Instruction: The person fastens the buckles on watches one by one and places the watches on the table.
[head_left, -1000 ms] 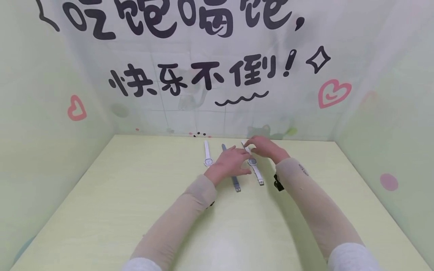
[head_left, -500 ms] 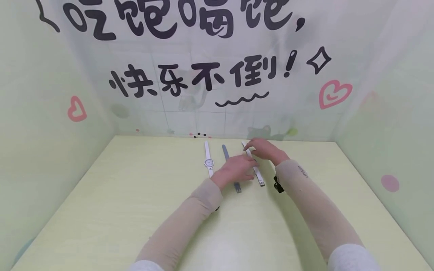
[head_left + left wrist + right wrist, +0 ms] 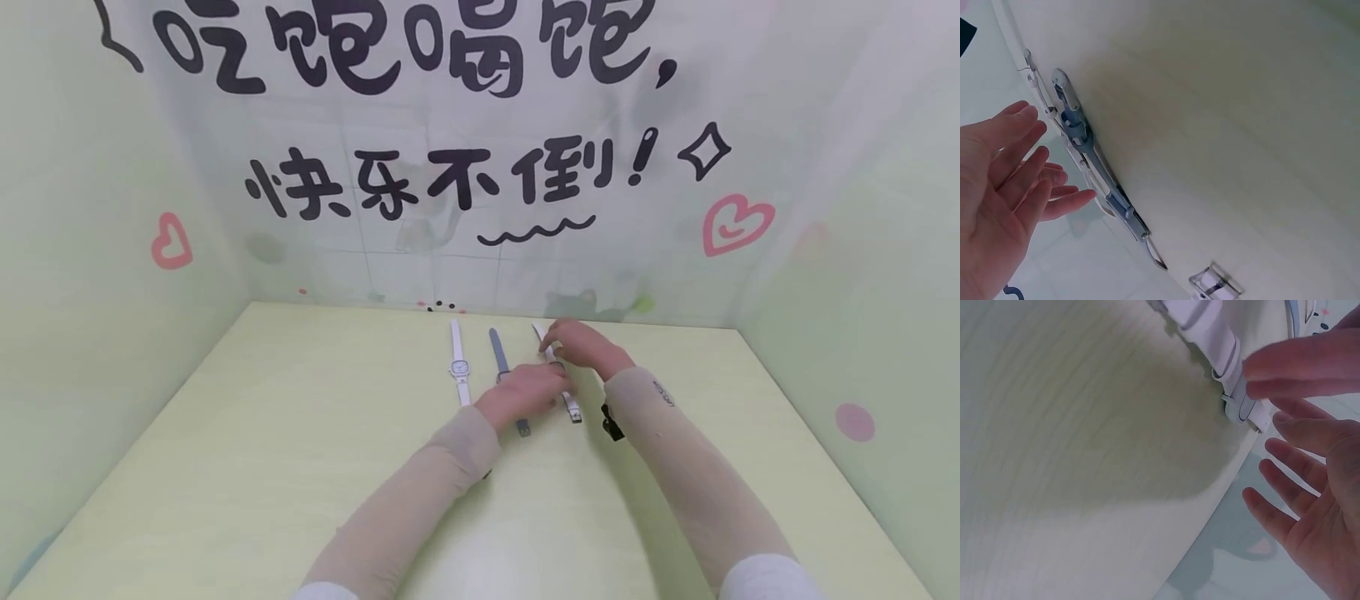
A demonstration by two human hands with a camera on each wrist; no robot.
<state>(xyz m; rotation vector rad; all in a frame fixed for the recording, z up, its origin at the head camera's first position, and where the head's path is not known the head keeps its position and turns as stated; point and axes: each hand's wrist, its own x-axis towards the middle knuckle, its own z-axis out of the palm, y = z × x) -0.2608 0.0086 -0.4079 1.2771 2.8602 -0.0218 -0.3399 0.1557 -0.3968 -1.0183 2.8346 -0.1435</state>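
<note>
Head view: the left hand, fingers straight, rests over a grey-strapped watch and a white-strapped watch, whose far end the open right hand touches. Another white square-faced watch lies just left on the pale green table.

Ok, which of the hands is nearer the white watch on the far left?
Left. The left hand lies just right of the white watch, over the grey one. The right hand is farther right, at the third watch.
</note>
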